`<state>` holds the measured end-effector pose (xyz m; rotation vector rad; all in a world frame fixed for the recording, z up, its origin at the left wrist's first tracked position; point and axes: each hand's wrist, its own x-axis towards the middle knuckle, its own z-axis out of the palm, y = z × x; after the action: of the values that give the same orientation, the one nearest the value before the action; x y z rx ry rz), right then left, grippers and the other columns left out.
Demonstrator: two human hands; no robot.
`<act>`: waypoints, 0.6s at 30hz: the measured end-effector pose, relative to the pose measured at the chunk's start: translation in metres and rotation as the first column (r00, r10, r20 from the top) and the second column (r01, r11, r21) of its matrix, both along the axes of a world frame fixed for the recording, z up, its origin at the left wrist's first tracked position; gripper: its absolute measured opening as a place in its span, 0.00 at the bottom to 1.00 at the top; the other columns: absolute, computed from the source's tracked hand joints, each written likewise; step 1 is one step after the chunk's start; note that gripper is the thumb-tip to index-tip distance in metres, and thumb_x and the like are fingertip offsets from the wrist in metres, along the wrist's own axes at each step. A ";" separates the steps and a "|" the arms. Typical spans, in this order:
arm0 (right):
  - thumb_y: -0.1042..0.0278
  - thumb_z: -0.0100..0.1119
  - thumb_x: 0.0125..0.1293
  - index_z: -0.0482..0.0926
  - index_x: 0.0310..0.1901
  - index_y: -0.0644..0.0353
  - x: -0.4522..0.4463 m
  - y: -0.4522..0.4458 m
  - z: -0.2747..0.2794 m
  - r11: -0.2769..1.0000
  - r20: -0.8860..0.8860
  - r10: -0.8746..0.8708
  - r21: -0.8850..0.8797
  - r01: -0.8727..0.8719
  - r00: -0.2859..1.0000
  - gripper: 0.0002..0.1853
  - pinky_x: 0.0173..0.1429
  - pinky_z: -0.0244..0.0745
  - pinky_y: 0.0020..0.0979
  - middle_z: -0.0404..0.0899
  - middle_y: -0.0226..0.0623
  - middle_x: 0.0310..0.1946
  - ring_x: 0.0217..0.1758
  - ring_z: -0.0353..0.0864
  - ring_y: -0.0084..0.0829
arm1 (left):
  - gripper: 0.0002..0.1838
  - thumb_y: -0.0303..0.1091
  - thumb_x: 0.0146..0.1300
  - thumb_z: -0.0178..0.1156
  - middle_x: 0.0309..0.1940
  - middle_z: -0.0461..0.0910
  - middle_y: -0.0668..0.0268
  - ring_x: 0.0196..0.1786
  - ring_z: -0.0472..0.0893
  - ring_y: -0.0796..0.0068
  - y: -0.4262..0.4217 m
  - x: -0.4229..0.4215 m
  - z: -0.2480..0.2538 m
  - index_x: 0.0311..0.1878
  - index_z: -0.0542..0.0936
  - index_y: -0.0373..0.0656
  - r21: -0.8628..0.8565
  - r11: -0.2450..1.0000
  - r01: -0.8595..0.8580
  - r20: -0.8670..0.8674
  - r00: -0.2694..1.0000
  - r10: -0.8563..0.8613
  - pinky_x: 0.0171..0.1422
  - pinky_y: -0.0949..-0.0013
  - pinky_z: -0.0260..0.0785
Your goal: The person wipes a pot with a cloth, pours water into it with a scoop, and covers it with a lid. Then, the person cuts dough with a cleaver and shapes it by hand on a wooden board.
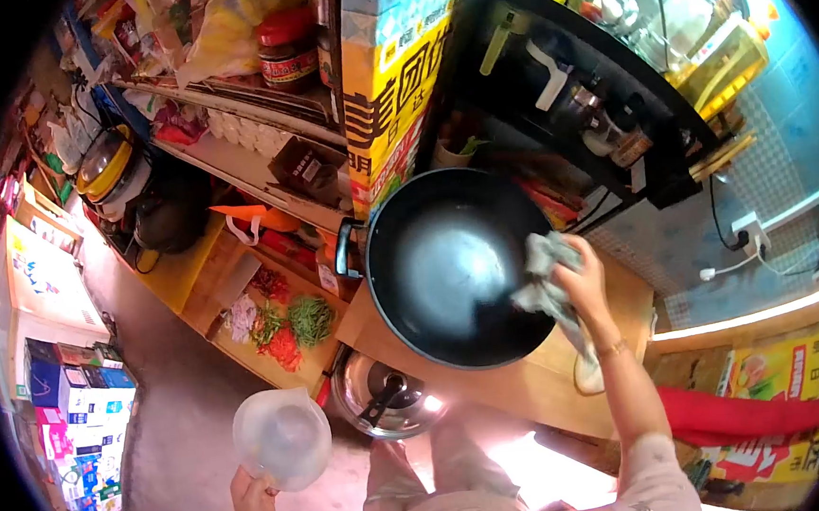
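Observation:
A large black wok [448,262] stands on the wooden counter [523,380], its side handle pointing left. Over the wok's right rim, my right hand [577,277] is closed on a crumpled grey-green cloth [550,288], part of which hangs down beside my wrist. Low at the left, away from the counter, my left hand [254,499] grips the edge of a translucent plastic bowl [283,440]. Whether anything lies in the bowl I cannot tell. Between bowl and wok is a shiny pan lid [381,390] with a dark knob.
Left of the wok, a wooden board [308,362] bears chopped green, red and pale vegetables. Crowded shelves [227,97] rise behind it. A black rack [595,53] with utensils and jars stands at the back right. Sockets with cables [754,231] are on the right wall.

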<state>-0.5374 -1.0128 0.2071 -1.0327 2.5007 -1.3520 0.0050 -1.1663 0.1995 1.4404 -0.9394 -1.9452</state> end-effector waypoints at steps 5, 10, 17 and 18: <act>0.57 0.65 0.49 0.68 0.58 0.54 -0.064 -0.090 -0.110 0.774 -0.516 0.553 0.608 -0.175 0.655 0.32 0.70 0.50 0.46 0.60 0.47 0.63 0.67 0.56 0.47 | 0.25 0.22 0.49 0.48 0.35 0.75 0.68 0.27 0.69 0.84 0.018 -0.015 -0.004 0.54 0.71 0.32 -0.005 0.999 -0.054 0.047 0.997 0.054 0.27 0.81 0.59; 0.52 0.62 0.51 0.66 0.59 0.55 0.016 -0.109 -0.180 0.775 -0.322 0.618 0.401 -0.488 0.717 0.34 0.68 0.50 0.52 0.57 0.56 0.63 0.66 0.54 0.57 | 0.27 0.23 0.49 0.49 0.37 0.75 0.67 0.28 0.69 0.84 0.030 -0.032 -0.003 0.57 0.69 0.31 0.047 0.986 -0.157 0.069 0.986 0.154 0.29 0.81 0.60; 0.57 0.56 0.59 0.63 0.64 0.53 0.125 -0.074 -0.039 0.599 0.699 0.598 -0.065 -0.798 0.392 0.30 0.69 0.55 0.38 0.52 0.45 0.68 0.69 0.55 0.43 | 0.22 0.19 0.49 0.45 0.34 0.75 0.68 0.28 0.67 0.84 0.034 -0.026 -0.008 0.50 0.72 0.32 0.112 0.987 -0.113 -0.083 0.989 0.122 0.31 0.80 0.58; 0.64 0.58 0.56 0.66 0.61 0.55 0.120 -0.053 -0.041 0.488 0.459 0.795 -0.093 -0.868 0.397 0.29 0.67 0.59 0.36 0.56 0.44 0.67 0.67 0.59 0.41 | 0.21 0.19 0.49 0.45 0.33 0.74 0.68 0.28 0.67 0.84 0.034 -0.025 -0.008 0.49 0.73 0.32 0.106 0.989 -0.104 -0.087 0.990 0.114 0.30 0.80 0.58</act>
<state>-0.4173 -1.0662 0.1657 -1.4344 1.3114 -0.8581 -0.0196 -1.1321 0.1912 1.4127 -0.7145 -1.9847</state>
